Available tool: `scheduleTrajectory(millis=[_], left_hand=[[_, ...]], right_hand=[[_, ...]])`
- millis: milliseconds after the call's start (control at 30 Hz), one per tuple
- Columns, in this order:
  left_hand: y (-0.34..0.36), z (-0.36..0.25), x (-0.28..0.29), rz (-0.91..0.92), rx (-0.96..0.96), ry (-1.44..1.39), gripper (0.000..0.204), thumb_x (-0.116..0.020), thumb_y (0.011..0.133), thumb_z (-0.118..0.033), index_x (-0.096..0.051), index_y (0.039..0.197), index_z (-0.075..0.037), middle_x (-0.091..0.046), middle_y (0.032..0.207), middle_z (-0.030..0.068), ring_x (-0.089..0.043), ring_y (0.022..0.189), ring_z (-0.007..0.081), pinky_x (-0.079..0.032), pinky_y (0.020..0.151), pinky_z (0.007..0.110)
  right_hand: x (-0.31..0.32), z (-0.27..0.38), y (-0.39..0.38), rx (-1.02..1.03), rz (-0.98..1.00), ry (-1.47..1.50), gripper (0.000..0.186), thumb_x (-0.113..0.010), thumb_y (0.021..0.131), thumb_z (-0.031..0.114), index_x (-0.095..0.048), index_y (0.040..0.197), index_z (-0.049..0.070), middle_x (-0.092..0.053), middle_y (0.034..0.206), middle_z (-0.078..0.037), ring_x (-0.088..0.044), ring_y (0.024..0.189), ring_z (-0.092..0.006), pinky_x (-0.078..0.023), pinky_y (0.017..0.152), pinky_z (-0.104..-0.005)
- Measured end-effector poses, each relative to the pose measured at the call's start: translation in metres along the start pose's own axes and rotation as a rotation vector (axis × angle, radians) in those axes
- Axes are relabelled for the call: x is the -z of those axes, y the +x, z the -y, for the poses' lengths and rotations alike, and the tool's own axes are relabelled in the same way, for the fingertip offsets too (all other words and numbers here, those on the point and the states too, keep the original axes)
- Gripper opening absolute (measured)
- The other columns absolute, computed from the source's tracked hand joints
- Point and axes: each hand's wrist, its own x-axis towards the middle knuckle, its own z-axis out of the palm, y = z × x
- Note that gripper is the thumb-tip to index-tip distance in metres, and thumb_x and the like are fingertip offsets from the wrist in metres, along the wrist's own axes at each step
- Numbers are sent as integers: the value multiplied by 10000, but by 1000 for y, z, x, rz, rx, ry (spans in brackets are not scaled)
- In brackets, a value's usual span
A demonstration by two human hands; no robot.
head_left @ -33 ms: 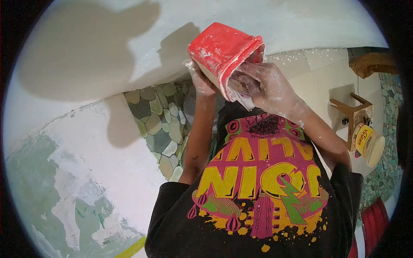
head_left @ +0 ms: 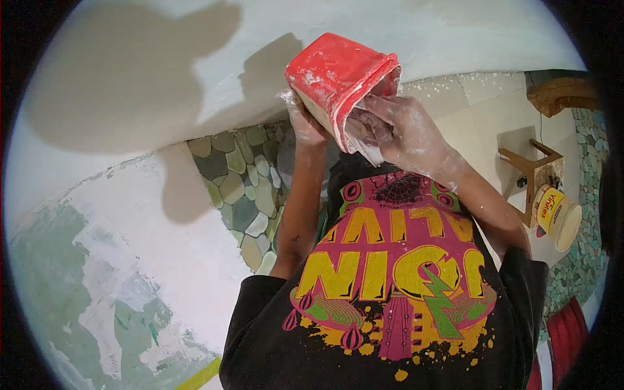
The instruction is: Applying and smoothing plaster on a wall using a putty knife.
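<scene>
A red square-sided plastic tub (head_left: 335, 68), smeared with white paste, is held up tilted, its mouth toward the lower right. My left hand (head_left: 304, 120) grips it from the left and below, with most of the fingers hidden behind it. At the mouth, my right hand (head_left: 416, 133) has its fingers curled in over the rim; the fingertips are partly hidden inside. Whatever those fingers close on, I cannot make out. White paste coats both hands, and a pale clump (head_left: 369, 148) hangs from the tub's lower lip.
A pale wall (head_left: 455, 32) rises close behind the tub. At left, another wall surface (head_left: 169, 260) is green with white patches. Pebble-patterned tiles (head_left: 244, 188) lie below. On the right are a small wooden stool (head_left: 543, 162), a yellow-and-white bucket (head_left: 559, 220) and a wooden piece (head_left: 562, 97).
</scene>
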Motion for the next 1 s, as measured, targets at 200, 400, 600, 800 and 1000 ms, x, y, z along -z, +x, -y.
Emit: scheduleTrajectory(millis=[200, 400, 600, 800, 1000], left_hand=[[-2, 4, -2, 49, 178, -250, 651, -486, 957, -594, -507, 1364, -86, -601, 1310, 116, -603, 1159, 260, -489, 1006, 453], [5, 5, -17, -26, 180, 88, 648, -506, 952, -586, -510, 1361, -83, -614, 1290, 116, -610, 1146, 264, -487, 1001, 446], [-3, 11, 20, -99, 251, 159, 743, -485, 921, -660, -487, 1383, -79, -548, 1364, 139, -526, 1239, 320, -423, 1051, 512], [-4, 16, 9, -103, 252, 173, 835, -480, 871, -733, -488, 1384, -74, -547, 1365, 147, -531, 1226, 344, -425, 1049, 512], [-3, 23, -5, -213, 230, 178, 778, -495, 891, -695, -504, 1373, -85, -556, 1353, 140, -532, 1222, 327, -425, 1050, 498]], right_hand=[[-15, -16, -23, -55, -71, 73, 477, -573, 707, -55, -618, 1179, -1, -654, 994, -274, -640, 914, -450, -535, 786, -457], [-18, -14, -25, -111, -181, 153, 342, -566, 859, -79, -625, 1192, -27, -704, 1004, -214, -704, 898, -221, -531, 786, -325], [-20, -5, -24, -253, -262, 250, 326, -637, 815, 11, -653, 1139, -20, -683, 958, -253, -704, 906, -356, -530, 776, -360], [-20, -16, -20, -262, -205, 433, 369, -563, 836, -58, -623, 1199, -43, -698, 1002, -227, -686, 937, -204, -512, 845, -320], [-10, -26, -35, -478, -204, 671, 484, -538, 824, -95, -556, 1305, -43, -674, 1088, -114, -609, 1025, -144, -490, 914, -287]])
